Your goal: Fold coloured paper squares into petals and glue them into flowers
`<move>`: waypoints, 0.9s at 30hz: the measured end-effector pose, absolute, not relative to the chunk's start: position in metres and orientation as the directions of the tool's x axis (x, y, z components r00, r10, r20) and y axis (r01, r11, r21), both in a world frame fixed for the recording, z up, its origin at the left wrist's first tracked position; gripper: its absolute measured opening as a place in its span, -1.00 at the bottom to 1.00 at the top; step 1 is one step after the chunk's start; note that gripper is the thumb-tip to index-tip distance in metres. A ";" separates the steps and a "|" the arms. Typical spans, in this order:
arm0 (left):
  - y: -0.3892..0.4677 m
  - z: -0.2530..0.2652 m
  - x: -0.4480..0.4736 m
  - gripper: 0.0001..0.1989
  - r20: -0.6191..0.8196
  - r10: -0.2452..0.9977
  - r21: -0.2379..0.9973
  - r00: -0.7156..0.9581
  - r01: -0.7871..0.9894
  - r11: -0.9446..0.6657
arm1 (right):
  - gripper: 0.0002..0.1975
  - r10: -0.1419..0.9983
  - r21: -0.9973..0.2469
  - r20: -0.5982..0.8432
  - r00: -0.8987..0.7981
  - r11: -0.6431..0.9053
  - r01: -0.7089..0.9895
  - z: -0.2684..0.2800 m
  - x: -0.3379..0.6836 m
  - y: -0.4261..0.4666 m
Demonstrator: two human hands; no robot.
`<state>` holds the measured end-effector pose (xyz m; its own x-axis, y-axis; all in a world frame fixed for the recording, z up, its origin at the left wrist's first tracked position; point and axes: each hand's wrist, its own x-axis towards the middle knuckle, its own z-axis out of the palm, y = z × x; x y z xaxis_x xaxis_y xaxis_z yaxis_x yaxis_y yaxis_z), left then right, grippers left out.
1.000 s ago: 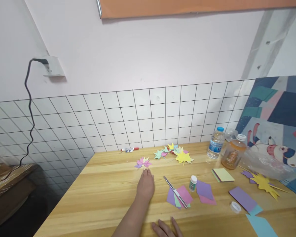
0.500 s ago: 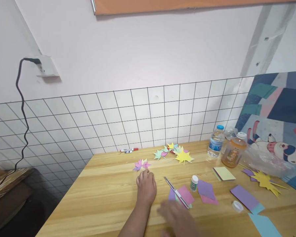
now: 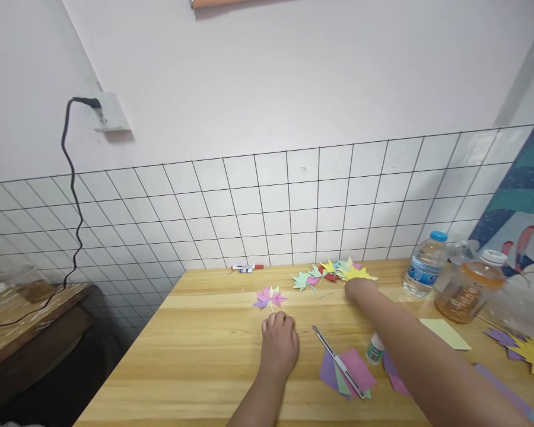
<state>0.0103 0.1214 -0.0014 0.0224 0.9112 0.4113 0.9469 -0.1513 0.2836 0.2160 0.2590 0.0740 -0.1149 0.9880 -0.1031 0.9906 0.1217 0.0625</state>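
My left hand (image 3: 280,341) rests on the table with its fingers curled down and close together. Anything under them is hidden. Just beyond its fingertips lies a pink, purple and yellow paper leaf (image 3: 267,296), its pale stem pointing toward the hand. My right hand (image 3: 360,288) reaches far across the table to the near edge of a yellow paper leaf (image 3: 356,273); its fingers are out of sight. Left of it are a mint green paper leaf (image 3: 300,280) and other coloured leaves in a cluster. A thin stem strip (image 3: 324,295) lies in front.
A utility knife (image 3: 338,360) lies on coloured paper squares (image 3: 358,367). A small white-capped bottle (image 3: 374,350) stands beside my right forearm. A water bottle (image 3: 422,267) and an orange-brown jar (image 3: 469,290) stand to the right. Markers (image 3: 247,268) lie near the tiled wall.
My right hand has moved from the near side of the paper squares forward to the leaf cluster. The left hand stays by the pink leaf. The view has shifted left.
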 end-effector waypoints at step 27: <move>0.118 0.015 0.016 -0.79 0.450 0.893 0.327 0.006 0.930 -0.171 | -0.45 0.970 -0.030 0.010 -0.243 0.243 0.969 0.126 0.233 0.206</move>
